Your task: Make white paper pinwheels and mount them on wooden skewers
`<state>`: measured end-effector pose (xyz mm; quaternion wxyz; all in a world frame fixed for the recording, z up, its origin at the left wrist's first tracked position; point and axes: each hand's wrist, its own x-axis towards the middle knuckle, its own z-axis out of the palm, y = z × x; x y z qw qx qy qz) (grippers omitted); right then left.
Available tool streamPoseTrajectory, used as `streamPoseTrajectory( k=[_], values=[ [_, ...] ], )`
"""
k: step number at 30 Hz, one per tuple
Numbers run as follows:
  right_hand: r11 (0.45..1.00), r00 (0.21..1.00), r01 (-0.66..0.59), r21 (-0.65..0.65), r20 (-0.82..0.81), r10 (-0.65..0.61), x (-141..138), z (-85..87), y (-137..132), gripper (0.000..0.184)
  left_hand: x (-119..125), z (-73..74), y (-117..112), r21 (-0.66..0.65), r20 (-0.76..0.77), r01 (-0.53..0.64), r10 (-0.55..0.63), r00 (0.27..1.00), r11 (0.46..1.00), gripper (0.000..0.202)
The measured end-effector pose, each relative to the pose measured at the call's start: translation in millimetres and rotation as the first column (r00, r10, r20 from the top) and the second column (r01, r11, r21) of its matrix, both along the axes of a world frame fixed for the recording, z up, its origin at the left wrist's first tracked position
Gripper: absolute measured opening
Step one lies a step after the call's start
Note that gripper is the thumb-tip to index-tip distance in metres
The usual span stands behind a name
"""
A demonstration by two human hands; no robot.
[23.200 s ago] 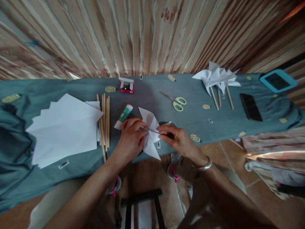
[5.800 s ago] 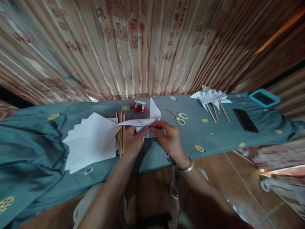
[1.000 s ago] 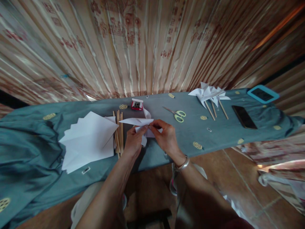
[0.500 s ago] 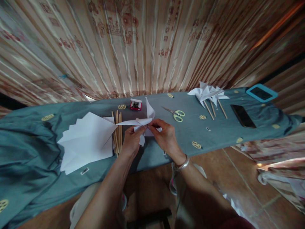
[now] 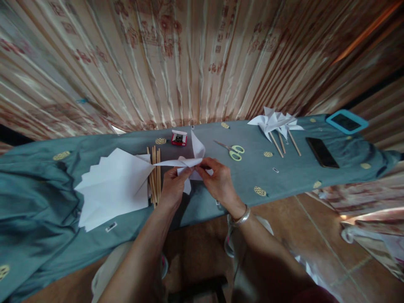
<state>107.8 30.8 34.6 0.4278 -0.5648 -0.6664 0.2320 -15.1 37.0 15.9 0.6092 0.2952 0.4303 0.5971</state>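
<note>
A white paper pinwheel (image 5: 198,148) is held over the table between both my hands, its blades folded and spreading up, left and down. My left hand (image 5: 174,184) pinches its lower left part with closed fingers. At its centre, my right hand (image 5: 217,176) is closed too, thumb and fingertips pressed on the paper. Whether a pin sits between the fingertips is hidden. Just left of my left hand lie several wooden sticks (image 5: 154,176), partly over the edge of a fanned stack of white paper sheets (image 5: 113,189).
Behind the pinwheel is a small open red box (image 5: 179,138). Green-handled scissors (image 5: 235,153) lie to the right. Farther right are finished pinwheels on sticks (image 5: 271,122), a black phone (image 5: 322,152) and a blue-framed device (image 5: 347,121). A teal cloth (image 5: 233,189) covers the table; a curtain (image 5: 189,63) hangs behind.
Almost nothing differs. Both hands keep their pinch on the pinwheel, and the view has shifted very slightly.
</note>
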Motion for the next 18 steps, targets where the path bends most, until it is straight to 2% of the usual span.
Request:
streamPoseTrajectory(
  k=[9,14,18],
  values=[
    [0.997,0.999,-0.013,-0.070,-0.040,0.010,0.4,-0.2,0.4,0.010,-6.8,-4.9,2.5,0.034,-0.236,-0.030,0.037,0.971,0.999,0.019],
    [0.996,0.995,-0.024,-0.086,-0.095,0.016,0.4,-2.8,1.6,0.012,-6.0,-2.9,1.8,0.016,-0.212,-0.026,0.028,0.977,1.000,0.023],
    [0.994,0.996,-0.022,-0.103,-0.089,0.013,0.5,-1.3,1.1,0.011,-3.5,-2.4,1.6,-0.005,-0.137,-0.027,0.026,0.990,1.000,0.025]
  ],
)
